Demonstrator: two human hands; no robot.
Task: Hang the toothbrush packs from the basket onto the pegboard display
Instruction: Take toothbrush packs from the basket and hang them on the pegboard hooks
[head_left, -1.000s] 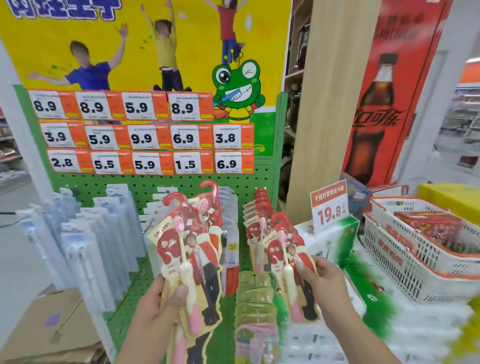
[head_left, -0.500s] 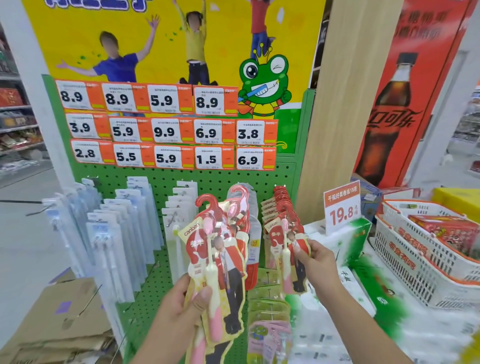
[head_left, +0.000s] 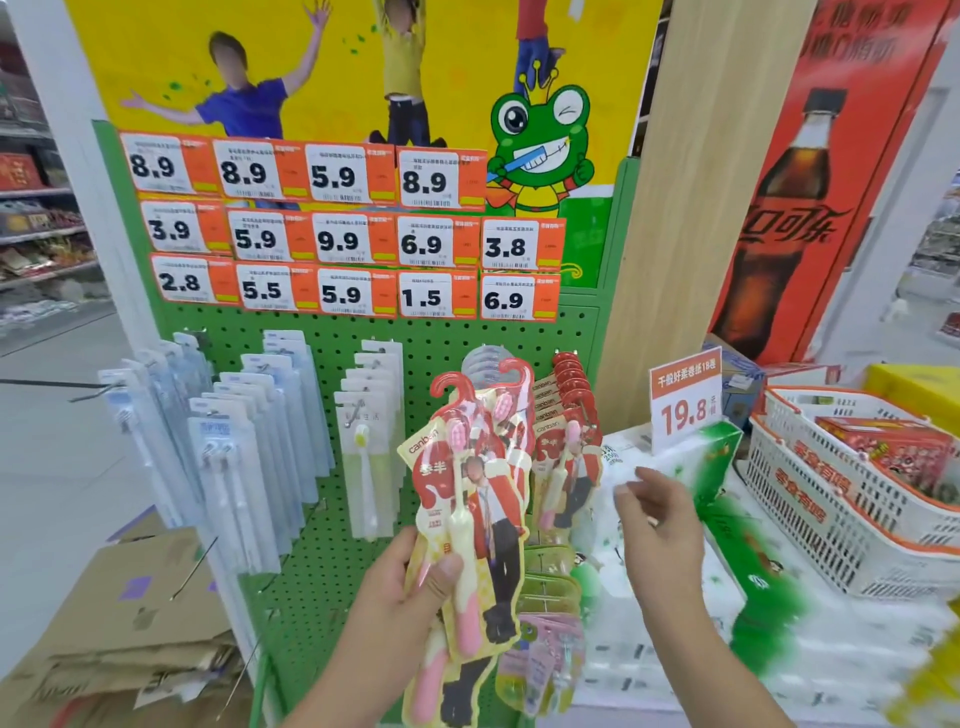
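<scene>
My left hand (head_left: 402, 597) grips a bunch of red-and-yellow toothbrush packs (head_left: 470, 514) with red hooks and pink brushes, held upright in front of the green pegboard (head_left: 332, 343). A row of the same packs (head_left: 566, 415) hangs on a peg at the board's right side. My right hand (head_left: 660, 525) hovers just right of that hanging row, fingers loosely spread and blurred, holding nothing.
Blue-white toothbrush packs (head_left: 249, 447) and white packs (head_left: 371, 431) hang on pegs to the left. Price tags (head_left: 343, 239) cover the board's top. A white-and-orange basket (head_left: 841, 499) sits on tissue packs (head_left: 717, 597) at right, behind a 19.8 sign (head_left: 684, 400). Flattened cardboard (head_left: 130, 634) lies lower left.
My right hand has let go of the pack it held at the right-hand peg and pulled back to the right; that pack now hangs. My left hand's bunch shifted rightward in view.
</scene>
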